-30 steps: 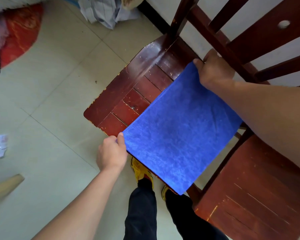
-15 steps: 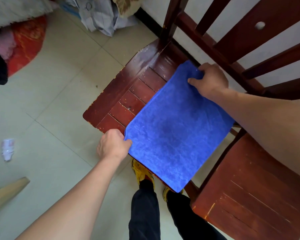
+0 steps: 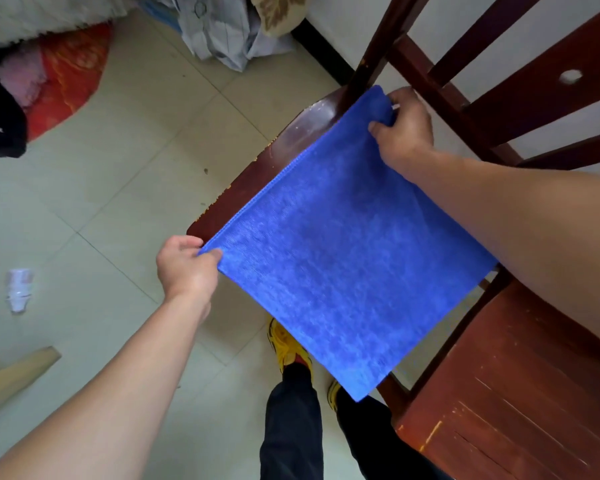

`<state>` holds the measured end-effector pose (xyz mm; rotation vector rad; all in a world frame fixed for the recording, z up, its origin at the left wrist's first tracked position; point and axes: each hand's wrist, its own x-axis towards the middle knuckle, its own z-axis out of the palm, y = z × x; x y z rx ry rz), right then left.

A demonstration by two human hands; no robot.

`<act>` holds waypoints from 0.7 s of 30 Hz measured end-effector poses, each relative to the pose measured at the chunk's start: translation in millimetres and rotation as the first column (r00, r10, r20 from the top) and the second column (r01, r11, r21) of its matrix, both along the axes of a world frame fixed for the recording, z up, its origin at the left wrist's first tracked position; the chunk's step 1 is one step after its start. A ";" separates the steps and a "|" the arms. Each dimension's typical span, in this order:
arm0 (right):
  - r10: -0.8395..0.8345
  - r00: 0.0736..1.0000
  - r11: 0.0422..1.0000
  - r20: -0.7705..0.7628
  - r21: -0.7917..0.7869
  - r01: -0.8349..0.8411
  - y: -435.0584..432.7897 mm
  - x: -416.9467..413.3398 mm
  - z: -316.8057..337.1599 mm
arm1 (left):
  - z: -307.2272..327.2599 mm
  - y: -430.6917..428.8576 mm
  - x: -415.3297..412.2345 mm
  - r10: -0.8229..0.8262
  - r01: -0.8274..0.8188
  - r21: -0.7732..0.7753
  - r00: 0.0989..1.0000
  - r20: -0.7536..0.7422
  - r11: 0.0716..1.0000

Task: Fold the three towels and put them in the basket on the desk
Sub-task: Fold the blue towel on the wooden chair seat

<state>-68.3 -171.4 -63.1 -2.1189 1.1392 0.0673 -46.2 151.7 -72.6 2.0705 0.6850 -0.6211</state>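
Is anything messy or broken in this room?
Yes. A crumpled white scrap lies on the floor tiles at the left. Clothes are heaped on the floor beyond the wooden chair, whose seat edge has chipped varnish. The blue towel looks fine.

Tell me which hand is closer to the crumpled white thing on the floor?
Left. The left hand, pinching a blue towel corner, is to the right of the crumpled white thing. The right hand grips the far corner, much farther by the chair back.
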 end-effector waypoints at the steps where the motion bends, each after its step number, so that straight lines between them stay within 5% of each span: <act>1: -0.003 1.000 1.000 0.004 0.012 0.003 1.7 5.1 -1.1 | -1.7 0.7 5.4 -0.009 0.008 0.037 1.000 0.010 0.999; 4: 0.060 0.997 0.998 -0.049 -0.025 -0.061 6.1 3.0 4.2 | -0.8 2.3 9.5 -0.041 0.033 0.177 0.998 0.041 0.984; 8: 0.232 0.960 0.924 -0.156 -0.274 -0.268 10.7 -62.1 17.8 | 13.9 -3.2 -28.8 -0.084 0.078 0.216 0.996 0.019 0.973; 12: 0.224 0.916 0.966 -0.333 -0.046 -0.253 4.7 -162.5 10.2 | 22.5 -24.0 -109.7 -0.348 0.348 -0.031 0.921 -0.175 0.937; 15: 0.114 0.917 0.974 -0.382 -0.139 -0.180 -14.0 -214.5 9.9 | 19.7 -36.0 -168.7 -0.482 0.443 -0.194 0.823 -0.301 0.876; 21: 0.079 0.948 0.968 -0.307 -0.205 -0.147 -18.5 -265.0 5.9 | 22.6 -46.1 -248.7 -0.091 0.106 0.025 0.934 -0.347 0.994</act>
